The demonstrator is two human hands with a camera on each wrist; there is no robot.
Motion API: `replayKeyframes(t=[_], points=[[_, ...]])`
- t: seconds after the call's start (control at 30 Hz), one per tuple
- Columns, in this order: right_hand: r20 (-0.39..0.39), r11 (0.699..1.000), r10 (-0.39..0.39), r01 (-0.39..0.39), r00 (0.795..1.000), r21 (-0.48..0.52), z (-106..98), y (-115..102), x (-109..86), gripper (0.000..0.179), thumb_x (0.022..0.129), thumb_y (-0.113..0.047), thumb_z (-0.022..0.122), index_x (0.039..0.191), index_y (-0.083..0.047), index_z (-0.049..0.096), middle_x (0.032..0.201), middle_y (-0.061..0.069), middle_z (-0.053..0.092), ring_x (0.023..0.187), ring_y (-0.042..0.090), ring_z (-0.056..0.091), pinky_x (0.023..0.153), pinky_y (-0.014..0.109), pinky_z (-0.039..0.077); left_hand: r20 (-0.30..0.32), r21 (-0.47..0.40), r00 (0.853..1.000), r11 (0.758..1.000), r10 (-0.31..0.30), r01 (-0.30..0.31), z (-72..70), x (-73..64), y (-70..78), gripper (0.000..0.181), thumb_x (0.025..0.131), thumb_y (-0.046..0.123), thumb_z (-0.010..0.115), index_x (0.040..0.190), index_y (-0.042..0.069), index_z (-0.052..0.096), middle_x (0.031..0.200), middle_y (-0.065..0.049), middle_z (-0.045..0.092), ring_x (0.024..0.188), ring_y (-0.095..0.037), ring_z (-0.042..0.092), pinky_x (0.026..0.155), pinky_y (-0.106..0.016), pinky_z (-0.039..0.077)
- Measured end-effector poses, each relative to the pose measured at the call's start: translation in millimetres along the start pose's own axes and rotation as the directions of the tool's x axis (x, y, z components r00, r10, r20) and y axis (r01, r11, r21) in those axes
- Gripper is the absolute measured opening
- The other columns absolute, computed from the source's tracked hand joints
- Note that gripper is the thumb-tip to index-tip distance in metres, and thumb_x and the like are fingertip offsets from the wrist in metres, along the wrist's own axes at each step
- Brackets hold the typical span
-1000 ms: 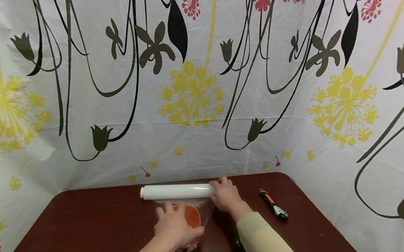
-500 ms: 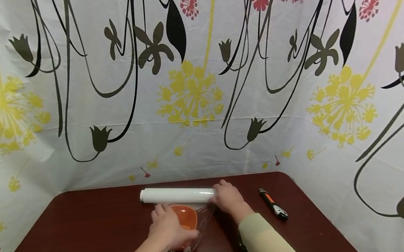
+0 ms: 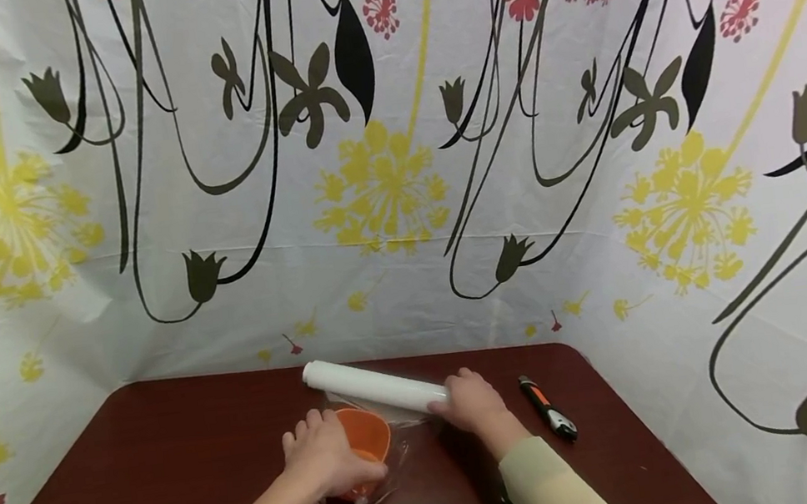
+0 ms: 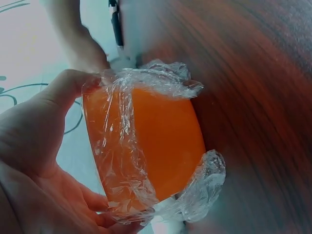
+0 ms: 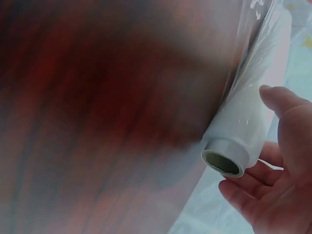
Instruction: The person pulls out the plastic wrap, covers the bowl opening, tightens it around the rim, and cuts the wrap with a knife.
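My left hand (image 3: 321,457) grips an orange bowl (image 3: 369,434) around its rim, thumb on the near side and fingers on the far side. Crumpled cling film (image 4: 126,131) clings over the bowl's side in the left wrist view, bunched into clumps at two corners. Behind it lies a white roll of cling film (image 3: 375,386), slanting across the table. My right hand (image 3: 477,403) holds the roll's right end. In the right wrist view the thumb lies along the top and the fingers curl beneath, near the hollow core. A sheet of film stretches between roll and bowl.
A black and orange utility knife (image 3: 548,411) lies on the dark red-brown table (image 3: 194,454), right of my right hand. A white flowered sheet (image 3: 395,303) hangs behind the table's far edge and along both sides.
The left hand has shifted left with the bowl. The right hand has moved right and nearer with its end of the roll, turning the roll from nearly level to slanted.
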State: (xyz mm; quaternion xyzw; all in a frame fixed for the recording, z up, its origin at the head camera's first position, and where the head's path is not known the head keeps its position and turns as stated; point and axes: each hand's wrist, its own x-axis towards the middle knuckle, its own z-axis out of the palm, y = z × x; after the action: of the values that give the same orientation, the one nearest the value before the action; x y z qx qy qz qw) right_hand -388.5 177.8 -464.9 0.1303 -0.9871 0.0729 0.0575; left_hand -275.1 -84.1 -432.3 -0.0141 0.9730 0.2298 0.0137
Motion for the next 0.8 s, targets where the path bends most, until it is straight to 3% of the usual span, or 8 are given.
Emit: replayKeyframes(t=[0.27,0.57,0.8], points=[[-0.014,0.998,0.062,-0.062,0.998,-0.002,-7,-1,-25.8,0.054,0.096,-0.054,0.08,0.103,-0.001,0.077,0.1,0.013,0.066,0.08,0.028,0.065,0.075,0.053,0.06,0.027,-0.045,0.999,0.999,0.032,-0.031,-5.9,3.2,-8.6,0.121,0.059,0.051,0.091,0.155,-0.01,0.047,0.116,-0.022,0.051,0.104,-0.037,0.047,0.091,-0.056,0.038],[-0.008,0.988,0.117,-0.117,0.993,-0.103,-15,-15,-54.0,0.057,0.095,-0.058,0.079,0.097,-0.001,0.073,0.09,0.012,0.065,0.073,0.027,0.065,0.066,0.051,0.06,0.107,-0.037,0.993,0.999,0.044,-0.04,-12.8,11.7,-14.6,0.12,0.064,0.051,0.092,0.16,-0.003,0.045,0.131,-0.024,0.048,0.112,-0.04,0.042,0.096,-0.059,0.036],[0.076,0.984,0.159,-0.151,0.984,-0.094,-24,-21,-73.0,0.056,0.095,-0.061,0.077,0.085,-0.006,0.07,0.076,0.007,0.065,0.063,0.023,0.062,0.058,0.047,0.055,0.185,-0.005,0.973,0.99,0.138,-0.139,-27.6,19.9,-16.4,0.118,0.066,0.044,0.094,0.162,-0.003,0.043,0.139,-0.024,0.048,0.117,-0.04,0.044,0.099,-0.061,0.036]])
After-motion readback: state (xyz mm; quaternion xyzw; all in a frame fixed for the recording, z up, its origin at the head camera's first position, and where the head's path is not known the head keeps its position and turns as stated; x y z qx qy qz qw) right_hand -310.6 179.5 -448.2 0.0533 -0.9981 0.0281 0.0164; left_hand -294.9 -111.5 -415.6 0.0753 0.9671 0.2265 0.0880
